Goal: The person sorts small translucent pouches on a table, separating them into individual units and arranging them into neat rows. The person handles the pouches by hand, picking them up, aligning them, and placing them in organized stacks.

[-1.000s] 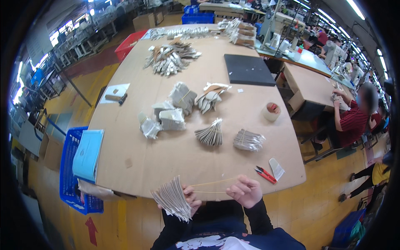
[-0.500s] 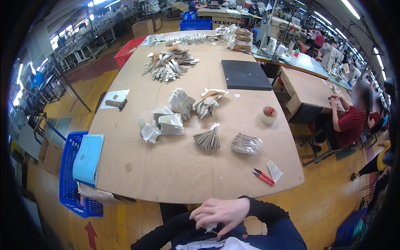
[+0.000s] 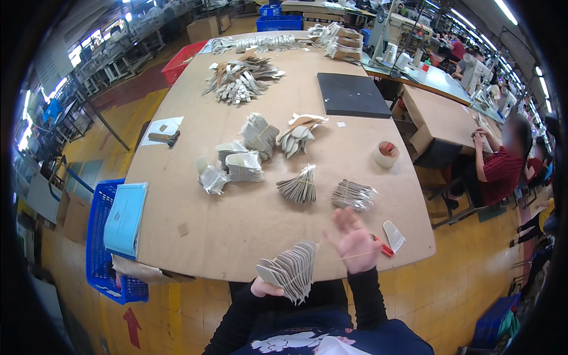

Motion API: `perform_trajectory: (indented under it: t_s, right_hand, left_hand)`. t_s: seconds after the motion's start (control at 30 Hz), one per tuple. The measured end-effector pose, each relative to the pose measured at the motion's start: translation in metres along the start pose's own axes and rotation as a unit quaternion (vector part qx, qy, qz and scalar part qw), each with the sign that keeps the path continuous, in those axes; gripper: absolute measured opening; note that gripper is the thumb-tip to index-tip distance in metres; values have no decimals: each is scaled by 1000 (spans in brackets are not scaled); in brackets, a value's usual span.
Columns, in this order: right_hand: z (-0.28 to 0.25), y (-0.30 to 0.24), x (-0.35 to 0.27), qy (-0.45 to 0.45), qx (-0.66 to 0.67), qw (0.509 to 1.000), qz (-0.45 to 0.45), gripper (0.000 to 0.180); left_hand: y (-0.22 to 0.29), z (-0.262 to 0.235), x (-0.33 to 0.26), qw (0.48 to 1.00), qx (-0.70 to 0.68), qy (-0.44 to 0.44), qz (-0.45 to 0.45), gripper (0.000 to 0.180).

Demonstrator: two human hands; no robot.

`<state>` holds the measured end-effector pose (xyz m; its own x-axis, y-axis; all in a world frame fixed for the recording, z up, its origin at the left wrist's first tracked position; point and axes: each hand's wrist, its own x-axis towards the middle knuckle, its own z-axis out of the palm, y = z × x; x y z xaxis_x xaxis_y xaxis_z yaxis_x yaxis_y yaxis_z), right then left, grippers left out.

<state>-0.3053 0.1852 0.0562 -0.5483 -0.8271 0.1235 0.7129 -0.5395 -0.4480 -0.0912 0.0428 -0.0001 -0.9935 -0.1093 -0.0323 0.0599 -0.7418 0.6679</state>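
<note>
Gripping fanned bundle, right hand spread

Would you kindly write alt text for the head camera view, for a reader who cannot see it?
A person's left hand holds a fanned stack of grey insoles while the right hand, fingers spread, stretches a thin band from it. Beyond, a long brown table carries more bundles, a tape roll and a black mat.

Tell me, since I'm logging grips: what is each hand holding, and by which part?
The left hand grips a fanned stack of grey cut pieces by its lower end. The right hand, fingers spread, pulls a thin band stretched from the stack.
</note>
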Motion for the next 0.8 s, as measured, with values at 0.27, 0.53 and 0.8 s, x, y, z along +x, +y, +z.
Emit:
perform_trajectory:
  t_s: [0.27,0.53,0.8]
  right_hand:
    - [25,2,1,-409,-433,764,248,69]
    - [27,27,1,-385,-689,613,-21,13]
    - [33,-14,7,-190,-764,597,-151,14]
  left_hand:
    - [1,32,11,939,236,-72,-238,66]
    - [-12,18,19,790,574,170,-133,74]
    - [75,-58,4,526,689,497,-30,102]
